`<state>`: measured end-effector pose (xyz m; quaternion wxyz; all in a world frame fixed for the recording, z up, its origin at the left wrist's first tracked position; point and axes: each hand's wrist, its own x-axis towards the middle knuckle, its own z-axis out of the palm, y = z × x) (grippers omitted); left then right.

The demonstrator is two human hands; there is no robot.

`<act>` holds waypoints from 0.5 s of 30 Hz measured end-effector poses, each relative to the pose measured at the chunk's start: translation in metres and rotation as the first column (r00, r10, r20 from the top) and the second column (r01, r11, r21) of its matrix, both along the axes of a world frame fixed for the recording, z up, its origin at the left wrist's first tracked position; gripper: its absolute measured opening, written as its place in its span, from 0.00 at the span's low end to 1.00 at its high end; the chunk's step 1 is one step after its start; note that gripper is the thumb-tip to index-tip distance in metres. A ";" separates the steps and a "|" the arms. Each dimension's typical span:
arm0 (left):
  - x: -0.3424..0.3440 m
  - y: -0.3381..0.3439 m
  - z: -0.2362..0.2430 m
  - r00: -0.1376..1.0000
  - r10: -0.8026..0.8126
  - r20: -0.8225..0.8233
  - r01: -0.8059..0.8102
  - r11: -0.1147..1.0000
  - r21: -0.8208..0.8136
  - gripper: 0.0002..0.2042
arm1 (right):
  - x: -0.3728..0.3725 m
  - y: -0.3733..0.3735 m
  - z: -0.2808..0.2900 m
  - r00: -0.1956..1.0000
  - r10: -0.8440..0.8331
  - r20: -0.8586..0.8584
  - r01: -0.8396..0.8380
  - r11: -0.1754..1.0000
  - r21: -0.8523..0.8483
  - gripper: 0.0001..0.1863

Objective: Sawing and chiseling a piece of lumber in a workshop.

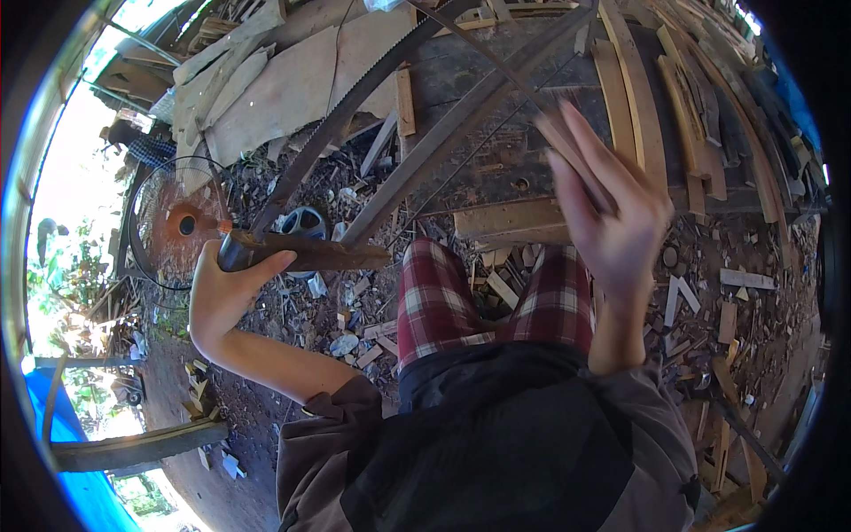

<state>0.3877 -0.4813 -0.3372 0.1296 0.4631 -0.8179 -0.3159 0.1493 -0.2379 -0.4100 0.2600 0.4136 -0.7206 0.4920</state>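
The left hand (223,288) clasps one end of the frame saw (465,129), slanting over the bench (496,177), while the blurred right hand (625,213) seems to grasp the other, so a slip could swing the toothed blade (357,99) bodyward.
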 end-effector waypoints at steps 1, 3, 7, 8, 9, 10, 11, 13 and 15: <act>-0.003 -0.001 0.001 0.999 -0.027 0.026 0.026 1.000 0.015 0.20 | 0.004 0.016 -0.002 1.000 -0.004 -0.009 0.004 1.000 -0.003 0.21; 0.004 -0.003 -0.003 1.000 0.008 0.007 -0.008 1.000 -0.005 0.19 | 0.009 0.034 -0.006 1.000 0.009 -0.006 -0.009 1.000 0.011 0.22; 0.002 -0.006 0.000 0.997 -0.078 -0.025 0.079 0.997 0.027 0.17 | 0.006 0.037 0.014 0.993 -0.031 -0.113 0.019 0.994 -0.103 0.22; 0.001 -0.005 0.000 0.996 -0.086 -0.027 0.087 0.996 0.028 0.17 | 0.003 0.029 0.016 0.993 -0.038 -0.115 0.026 0.994 -0.102 0.22; 0.001 -0.003 -0.001 0.998 -0.066 -0.022 0.066 0.998 0.001 0.17 | -0.003 0.020 0.017 0.996 -0.021 -0.092 0.013 0.996 -0.088 0.21; 0.002 -0.001 -0.002 0.999 -0.039 -0.016 0.038 0.999 -0.029 0.17 | -0.009 0.009 0.017 0.998 0.002 -0.067 -0.007 0.997 -0.075 0.21; 0.001 0.000 -0.002 0.999 -0.041 -0.015 0.041 0.999 -0.029 0.17 | -0.013 -0.002 0.017 0.998 0.000 -0.066 -0.005 0.997 -0.075 0.21; 0.001 0.002 -0.001 0.999 -0.048 0.015 0.048 0.999 -0.012 0.19 | -0.021 -0.022 0.014 0.996 0.079 -0.033 -0.081 0.994 -0.075 0.19; 0.000 0.005 -0.002 1.000 -0.030 0.006 0.030 0.999 -0.033 0.19 | -0.027 -0.035 0.008 0.995 0.083 -0.057 -0.089 0.989 -0.115 0.19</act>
